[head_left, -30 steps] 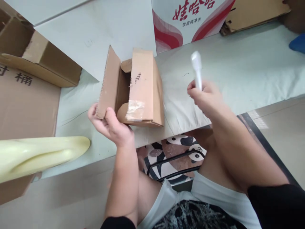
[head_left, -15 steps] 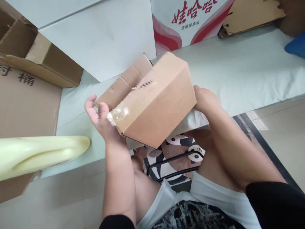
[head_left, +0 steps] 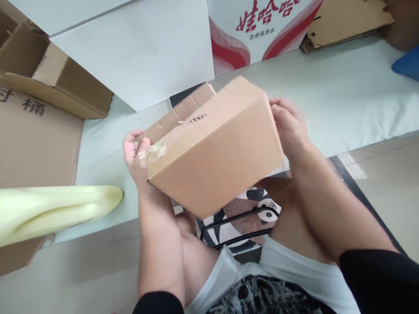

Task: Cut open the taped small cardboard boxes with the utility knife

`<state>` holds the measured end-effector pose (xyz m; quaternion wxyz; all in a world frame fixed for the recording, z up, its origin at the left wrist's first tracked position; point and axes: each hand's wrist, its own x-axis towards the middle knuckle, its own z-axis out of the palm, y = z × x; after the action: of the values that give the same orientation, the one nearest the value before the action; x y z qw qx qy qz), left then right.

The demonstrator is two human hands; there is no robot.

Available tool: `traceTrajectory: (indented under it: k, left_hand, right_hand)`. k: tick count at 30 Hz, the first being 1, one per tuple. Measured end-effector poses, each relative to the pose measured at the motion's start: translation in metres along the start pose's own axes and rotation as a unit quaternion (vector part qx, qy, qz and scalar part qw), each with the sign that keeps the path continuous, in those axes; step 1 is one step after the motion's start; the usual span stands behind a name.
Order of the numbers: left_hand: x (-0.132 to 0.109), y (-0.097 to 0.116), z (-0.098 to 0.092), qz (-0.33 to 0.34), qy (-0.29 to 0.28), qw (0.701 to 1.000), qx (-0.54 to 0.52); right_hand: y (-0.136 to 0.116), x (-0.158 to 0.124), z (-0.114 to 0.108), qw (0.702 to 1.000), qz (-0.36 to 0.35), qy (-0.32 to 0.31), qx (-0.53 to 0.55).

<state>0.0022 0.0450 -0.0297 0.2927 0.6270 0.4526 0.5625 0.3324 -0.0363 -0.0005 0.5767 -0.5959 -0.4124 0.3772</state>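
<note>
A small brown cardboard box (head_left: 219, 161) is held up, tilted, over the front edge of the table, between my two hands. Its flaps stand apart along the upper side, and one flap (head_left: 173, 115) leans away at the back. Clear tape (head_left: 156, 151) clings, crumpled, to its left corner. My left hand (head_left: 137, 152) pinches the flap at the left end, thumb and fingers closed on the cardboard. At the right end my right hand (head_left: 290, 124) grips the box edge with bent fingers; some fingertips are hidden behind it.
A pale green cloth covers the table (head_left: 334, 96). Behind stand a white box (head_left: 137, 65) and a white carton with red lettering (head_left: 258, 39). Large brown cartons (head_left: 42, 144) are at left, near a pale yellow curved object (head_left: 65, 209). A dark flat object (head_left: 185, 93) lies behind the box.
The box has turned so that its broad underside faces me more. My right hand has shifted up along the right end; my left hand has moved slightly right. The dark flat object now shows more.
</note>
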Motion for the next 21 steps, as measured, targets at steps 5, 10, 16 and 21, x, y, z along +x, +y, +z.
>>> traceTrajectory:
  k: [5,10,16,21]
  left_hand:
    - [-0.006,0.022,0.008,-0.154,-0.039,0.983,-0.09]
    - [-0.012,0.042,0.017,-0.232,-0.038,0.95,-0.205]
    - [-0.01,0.034,0.014,-0.186,-0.075,0.936,-0.289]
    - [-0.006,0.029,0.008,-0.213,-0.103,0.915,-0.327]
  right_hand:
    - [-0.003,-0.013,0.011,0.982,-0.065,-0.119,0.131]
    - [-0.011,-0.026,0.015,0.975,0.003,-0.187,0.121]
    - [-0.008,-0.029,0.017,0.97,0.017,-0.213,0.114]
    - [-0.005,-0.025,0.021,0.962,-0.023,-0.25,0.111]
